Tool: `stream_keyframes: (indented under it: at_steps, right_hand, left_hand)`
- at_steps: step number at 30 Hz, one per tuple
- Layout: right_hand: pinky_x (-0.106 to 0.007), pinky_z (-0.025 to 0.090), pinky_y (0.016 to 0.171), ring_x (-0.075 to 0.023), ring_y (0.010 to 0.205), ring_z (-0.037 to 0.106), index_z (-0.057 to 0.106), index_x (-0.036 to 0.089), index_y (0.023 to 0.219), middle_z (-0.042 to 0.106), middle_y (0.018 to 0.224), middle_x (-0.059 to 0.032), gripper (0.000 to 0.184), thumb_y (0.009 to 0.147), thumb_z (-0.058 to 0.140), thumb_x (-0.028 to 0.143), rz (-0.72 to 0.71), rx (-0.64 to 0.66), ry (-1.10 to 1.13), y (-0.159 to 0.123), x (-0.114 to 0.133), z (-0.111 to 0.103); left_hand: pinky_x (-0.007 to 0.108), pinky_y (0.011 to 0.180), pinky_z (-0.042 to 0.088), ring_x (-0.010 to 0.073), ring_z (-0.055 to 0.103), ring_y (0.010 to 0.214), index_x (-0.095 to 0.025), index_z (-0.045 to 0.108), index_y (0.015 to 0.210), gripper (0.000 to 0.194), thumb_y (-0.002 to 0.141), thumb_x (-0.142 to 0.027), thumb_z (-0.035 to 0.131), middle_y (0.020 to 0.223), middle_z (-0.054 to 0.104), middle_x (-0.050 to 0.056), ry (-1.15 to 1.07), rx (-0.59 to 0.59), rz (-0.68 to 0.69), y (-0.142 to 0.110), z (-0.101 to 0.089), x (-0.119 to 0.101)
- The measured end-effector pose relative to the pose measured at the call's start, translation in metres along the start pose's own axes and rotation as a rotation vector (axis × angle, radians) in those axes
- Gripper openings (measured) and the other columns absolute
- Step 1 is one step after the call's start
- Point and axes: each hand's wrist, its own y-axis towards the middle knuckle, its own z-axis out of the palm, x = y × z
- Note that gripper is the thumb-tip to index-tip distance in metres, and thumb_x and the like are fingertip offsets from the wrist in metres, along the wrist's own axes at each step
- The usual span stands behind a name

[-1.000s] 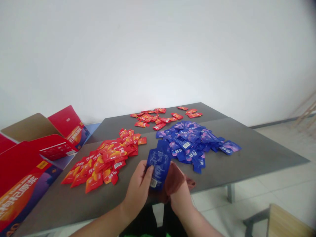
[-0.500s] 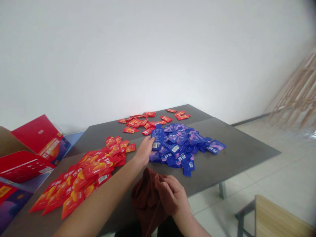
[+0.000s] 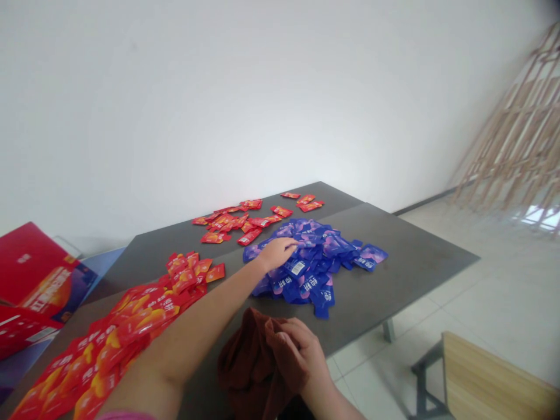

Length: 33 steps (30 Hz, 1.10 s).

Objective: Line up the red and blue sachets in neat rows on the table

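Left grip (image 3: 275, 254) lies palm down on a heap of glossy blue foil sachets (image 3: 332, 248), its fingers (image 3: 289, 247) stretched out and loosely parted over the top layer, and whether a sachet is pinched beneath them cannot be told from this view. Right grip (image 3: 301, 353) is curled closed around a bunched dark brown towel (image 3: 249, 364), which sits at the near edge of a dark grey worktop (image 3: 371, 297), at about 6 o'clock from the blue heap. That heap lies near the middle of the worktop, with the left forearm (image 3: 205, 309) crossing toward it from about 7 o'clock. At its 9 o'clock, just past the forearm, spreads a large drift of glossy red-orange sachets (image 3: 140, 318), and at its 11 o'clock a smaller, looser scatter of red sachets (image 3: 231, 221) lies toward the far end. Farther out at 9 o'clock, an open red printed cardboard carton (image 3: 30, 274) stands beside the worktop. The step in hand appears to be the left hand working at the blue heap while the right is taken up with the towel. Because the sachets overlap, any lift from here would call for the fingers to close on a single edge and draw it free.
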Motion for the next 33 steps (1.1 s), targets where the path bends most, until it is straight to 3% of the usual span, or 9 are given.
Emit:
stream_keyframes:
  at_steps: [4, 9, 14, 18, 25, 30, 33]
  right_hand:
    - [-0.025, 0.046, 0.073, -0.0179, 0.083, 0.063, 0.075, 0.021, 0.088, 0.066, 0.087, -0.0056, 0.027, 0.091, 0.055, 0.039, 0.012, 0.0, -0.008, 0.001, -0.002, 0.001]
    - [-0.027, 0.046, 0.075, -0.0192, 0.086, 0.063, 0.074, 0.02, 0.088, 0.066, 0.088, -0.0069, 0.029, 0.091, 0.054, 0.04, 0.033, 0.007, -0.029, 0.0, -0.006, 0.003]
    - [-0.026, 0.046, 0.077, -0.0188, 0.088, 0.063, 0.074, 0.021, 0.091, 0.066, 0.091, -0.0064, 0.025, 0.091, 0.055, 0.038, 0.038, 0.009, -0.042, 0.0, -0.009, 0.006]
    - [-0.026, 0.048, 0.078, -0.019, 0.09, 0.064, 0.075, 0.021, 0.092, 0.068, 0.093, -0.0061, 0.023, 0.091, 0.056, 0.036, 0.016, 0.0, -0.046, 0.0, -0.007, 0.003]
    - [-0.03, 0.05, 0.084, -0.0206, 0.099, 0.064, 0.072, 0.023, 0.1, 0.067, 0.105, -0.0075, 0.019, 0.089, 0.057, 0.031, -0.161, -0.09, -0.127, -0.006, 0.012, -0.016]
    - [-0.039, 0.047, 0.09, -0.0244, 0.104, 0.06, 0.071, 0.027, 0.102, 0.066, 0.11, -0.0074, 0.018, 0.085, 0.065, 0.028, -0.317, -0.067, -0.438, 0.003, 0.017, -0.025]
    - [-0.056, 0.029, 0.107, -0.0299, 0.12, 0.051, 0.073, 0.03, 0.095, 0.069, 0.107, -0.0042, 0.014, 0.084, 0.067, 0.024, -0.383, -0.039, -0.675, 0.021, 0.009, -0.035]
  left_hand:
    - [0.039, 0.119, 0.025, 0.0213, 0.038, 0.141, -0.019, 0.051, 0.138, 0.046, 0.095, -0.031, 0.039, 0.151, 0.043, 0.008, 0.168, 0.111, 0.093, -0.016, 0.021, 0.015]
    - [0.04, 0.122, 0.017, 0.0201, 0.025, 0.146, -0.015, 0.042, 0.144, 0.05, 0.097, -0.033, 0.034, 0.157, 0.03, 0.01, 0.29, 0.15, 0.144, -0.021, 0.027, 0.029]
    - [0.037, 0.12, 0.022, 0.0183, 0.03, 0.144, -0.018, 0.045, 0.142, 0.049, 0.099, -0.037, 0.034, 0.154, 0.037, 0.008, 0.302, 0.115, 0.141, -0.016, 0.024, 0.03]
    - [0.036, 0.118, 0.027, 0.0177, 0.035, 0.142, -0.017, 0.04, 0.145, 0.051, 0.1, -0.037, 0.029, 0.152, 0.041, 0.009, 0.278, -0.01, 0.099, -0.019, 0.013, 0.033]
    - [0.041, 0.117, 0.028, 0.0218, 0.036, 0.142, -0.014, 0.039, 0.145, 0.053, 0.1, -0.038, 0.028, 0.15, 0.043, 0.014, 0.308, -0.229, -0.074, -0.045, -0.027, 0.082]
    - [0.046, 0.115, 0.029, 0.0234, 0.035, 0.142, -0.02, 0.048, 0.139, 0.044, 0.098, -0.033, 0.036, 0.148, 0.047, 0.011, 0.383, -0.151, -0.093, -0.062, -0.016, 0.112]
    - [0.051, 0.115, 0.025, 0.0229, 0.037, 0.141, -0.024, 0.058, 0.129, 0.036, 0.098, -0.025, 0.038, 0.143, 0.053, 0.008, 0.419, -0.074, -0.018, -0.063, 0.001, 0.112]
